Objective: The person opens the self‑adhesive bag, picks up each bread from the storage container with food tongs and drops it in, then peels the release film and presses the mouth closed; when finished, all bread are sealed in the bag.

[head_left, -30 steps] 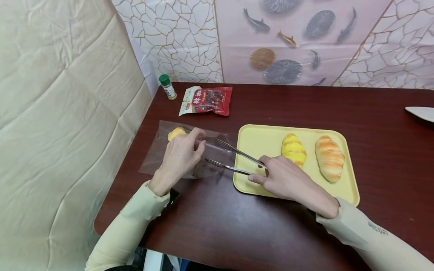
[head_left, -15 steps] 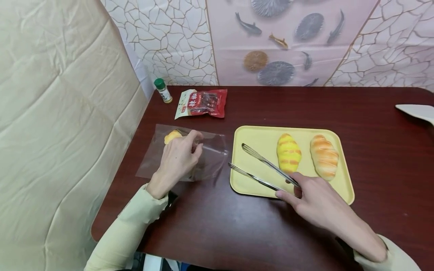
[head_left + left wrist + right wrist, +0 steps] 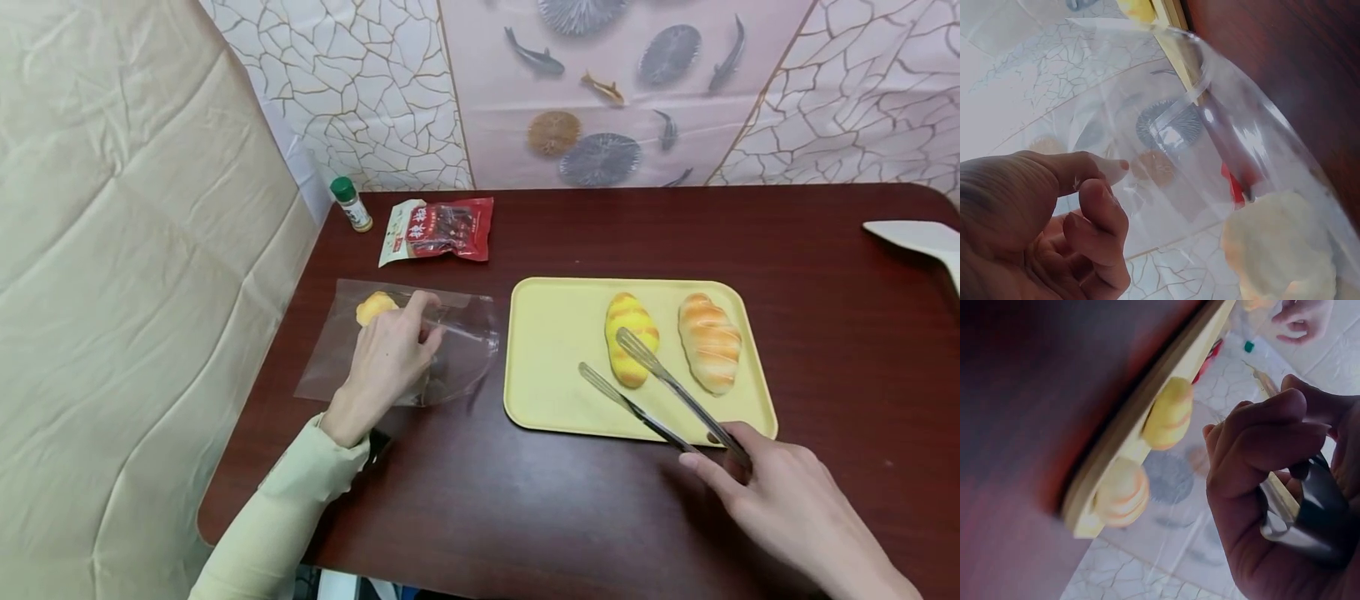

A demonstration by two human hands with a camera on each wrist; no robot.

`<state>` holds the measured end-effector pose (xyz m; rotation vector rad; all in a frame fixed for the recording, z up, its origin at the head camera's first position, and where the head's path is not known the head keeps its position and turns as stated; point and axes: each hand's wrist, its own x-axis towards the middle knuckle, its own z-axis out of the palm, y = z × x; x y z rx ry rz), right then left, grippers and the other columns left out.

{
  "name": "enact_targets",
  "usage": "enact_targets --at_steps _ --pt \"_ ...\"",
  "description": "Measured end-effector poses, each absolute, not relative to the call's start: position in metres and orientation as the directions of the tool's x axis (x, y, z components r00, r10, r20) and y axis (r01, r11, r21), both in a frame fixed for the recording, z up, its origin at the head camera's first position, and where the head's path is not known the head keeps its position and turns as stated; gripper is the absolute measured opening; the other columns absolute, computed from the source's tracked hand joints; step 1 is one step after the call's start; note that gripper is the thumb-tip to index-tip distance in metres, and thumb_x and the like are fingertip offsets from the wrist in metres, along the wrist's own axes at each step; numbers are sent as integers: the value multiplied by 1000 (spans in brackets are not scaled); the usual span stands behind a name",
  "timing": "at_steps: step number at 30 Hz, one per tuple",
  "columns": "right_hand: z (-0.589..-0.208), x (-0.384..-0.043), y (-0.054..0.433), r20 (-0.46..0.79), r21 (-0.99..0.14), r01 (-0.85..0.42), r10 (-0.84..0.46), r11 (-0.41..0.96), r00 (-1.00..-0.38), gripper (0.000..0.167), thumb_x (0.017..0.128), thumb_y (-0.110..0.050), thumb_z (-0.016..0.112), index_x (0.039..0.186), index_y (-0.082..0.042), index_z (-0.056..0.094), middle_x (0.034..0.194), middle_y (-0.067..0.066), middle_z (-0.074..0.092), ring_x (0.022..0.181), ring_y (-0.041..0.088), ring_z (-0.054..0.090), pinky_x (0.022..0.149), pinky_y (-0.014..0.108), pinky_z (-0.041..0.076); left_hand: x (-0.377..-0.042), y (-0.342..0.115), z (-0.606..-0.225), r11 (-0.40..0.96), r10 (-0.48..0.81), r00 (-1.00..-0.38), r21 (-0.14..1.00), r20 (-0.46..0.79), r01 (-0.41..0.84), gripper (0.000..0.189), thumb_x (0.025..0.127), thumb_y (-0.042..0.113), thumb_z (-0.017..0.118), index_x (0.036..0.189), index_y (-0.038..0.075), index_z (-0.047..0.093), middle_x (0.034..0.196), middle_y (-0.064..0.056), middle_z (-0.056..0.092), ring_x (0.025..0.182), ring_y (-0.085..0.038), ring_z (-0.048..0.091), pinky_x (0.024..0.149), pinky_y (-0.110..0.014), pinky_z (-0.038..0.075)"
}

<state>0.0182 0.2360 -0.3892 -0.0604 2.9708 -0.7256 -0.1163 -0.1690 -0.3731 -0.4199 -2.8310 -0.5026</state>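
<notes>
My left hand (image 3: 390,354) pinches the upper layer of a clear plastic bag (image 3: 468,350) lying on the table; the left wrist view shows its mouth standing open. Inside the bag is a small golden bun (image 3: 373,308), partly hidden by the hand. With curled fingers my right hand (image 3: 787,492) grips metal food tongs (image 3: 693,404), their arms spread. The tips hover at a yellow striped bread roll (image 3: 624,321) on a yellow tray (image 3: 555,350), one arm crossing in front of it. Whether they touch cannot be told. A paler bread roll (image 3: 708,342) lies to its right.
Behind the bag lie a red and white food packet (image 3: 438,231) and a green-capped shaker bottle (image 3: 351,204). A white utensil (image 3: 915,237) lies at the far right. A cream quilted cover (image 3: 135,292) hangs along the left side, and a patterned cloth (image 3: 585,92) stands behind.
My right hand has drawn the tongs rightward and toward me, away from the bag mouth to the yellow roll. The left hand keeps its hold on the bag. The head view has shifted slightly.
</notes>
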Motion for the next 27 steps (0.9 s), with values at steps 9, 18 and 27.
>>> enact_targets --at_steps 9,18,27 --pt "-401 28 257 -151 -420 117 58 900 -987 41 103 -53 71 97 -14 61 70 -1 50 73 20 51 67 34 36 -115 -168 -374 934 155 -969 291 193 208 36 94 25 86 114 7 61 67 -6 67 54 -22 59 47 -34 44" --pt "-407 31 259 -265 -416 174 64 893 -962 49 104 -58 65 105 -9 61 75 1 59 76 30 60 67 39 43 -115 -170 -377 937 198 -950 240 241 256 37 97 27 77 69 17 55 57 1 49 53 -22 52 46 -35 36" --pt "-410 23 252 -233 -418 160 64 895 -970 49 105 -56 65 102 -7 60 72 4 57 73 31 59 64 43 44 -117 -171 -378 924 221 -938 252 266 289 29 97 24 77 74 15 63 57 1 55 52 -21 53 45 -34 38"
